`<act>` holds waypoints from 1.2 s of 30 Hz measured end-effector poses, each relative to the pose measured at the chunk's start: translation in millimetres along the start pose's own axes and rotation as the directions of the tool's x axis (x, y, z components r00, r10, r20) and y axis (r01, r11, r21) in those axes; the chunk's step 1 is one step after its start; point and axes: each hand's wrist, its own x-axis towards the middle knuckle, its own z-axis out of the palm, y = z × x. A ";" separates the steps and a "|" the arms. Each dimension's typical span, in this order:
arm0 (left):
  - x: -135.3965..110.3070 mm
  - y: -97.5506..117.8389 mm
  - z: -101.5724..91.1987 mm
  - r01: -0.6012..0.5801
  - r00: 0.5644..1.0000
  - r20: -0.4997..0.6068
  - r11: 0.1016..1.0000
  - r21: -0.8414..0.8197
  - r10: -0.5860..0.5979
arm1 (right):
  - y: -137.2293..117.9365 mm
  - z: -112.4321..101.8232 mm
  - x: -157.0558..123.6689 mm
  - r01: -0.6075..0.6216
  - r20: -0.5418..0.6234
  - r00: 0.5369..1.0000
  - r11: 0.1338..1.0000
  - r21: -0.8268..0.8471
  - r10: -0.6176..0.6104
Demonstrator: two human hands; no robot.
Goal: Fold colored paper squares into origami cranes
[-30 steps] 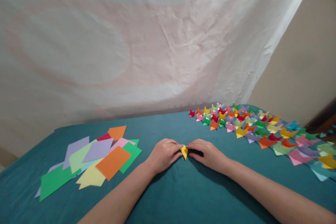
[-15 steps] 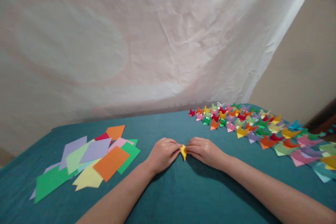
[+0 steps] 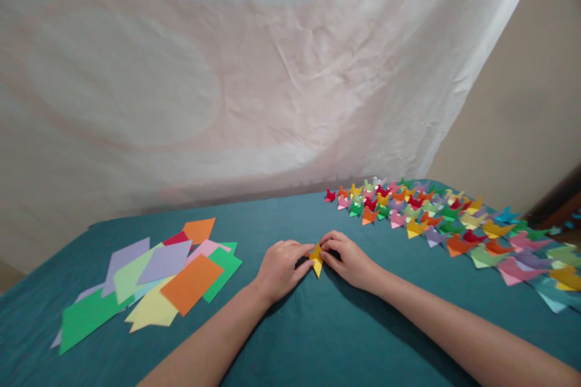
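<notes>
Between my two hands, at the middle of the teal-covered table [image 3: 290, 338], is a small folded piece of yellow paper [image 3: 316, 262] with a point facing me. My left hand [image 3: 282, 267] pinches its left side between thumb and fingertips. From the other side, my right hand [image 3: 347, 259] has its thumb and bent fingers closed on the right edge and top of the paper. The fingertips cover part of the upper folds.
Loose sheets of coloured paper, with an orange sheet [image 3: 193, 284] and a green sheet [image 3: 88, 319] among them, overlap at the left. Rows of folded paper birds [image 3: 458, 245] in many colours fill the right side. A pale hanging cloth [image 3: 254, 72] backs the table.
My right hand has shifted slightly, its fingers more arched and higher on the yellow paper. More of the paper shows now, and a gap has opened between my left thumb and fingers.
</notes>
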 end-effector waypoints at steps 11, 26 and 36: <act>3.6 6.1 -2.3 -0.019 0.998 -0.063 0.999 0.041 0.022 | -3.1 0.3 0.3 -0.100 -0.048 0.994 0.994 -0.053 0.098; 4.3 8.2 -1.3 -0.181 0.983 0.048 0.965 0.190 0.175 | -2.6 2.2 -0.3 -0.073 -0.073 0.995 0.986 -0.153 0.062; 4.4 9.1 -1.3 -0.179 0.983 0.075 0.963 0.204 0.167 | -16.1 -3.0 -8.9 0.097 0.066 0.994 0.952 -0.291 -0.081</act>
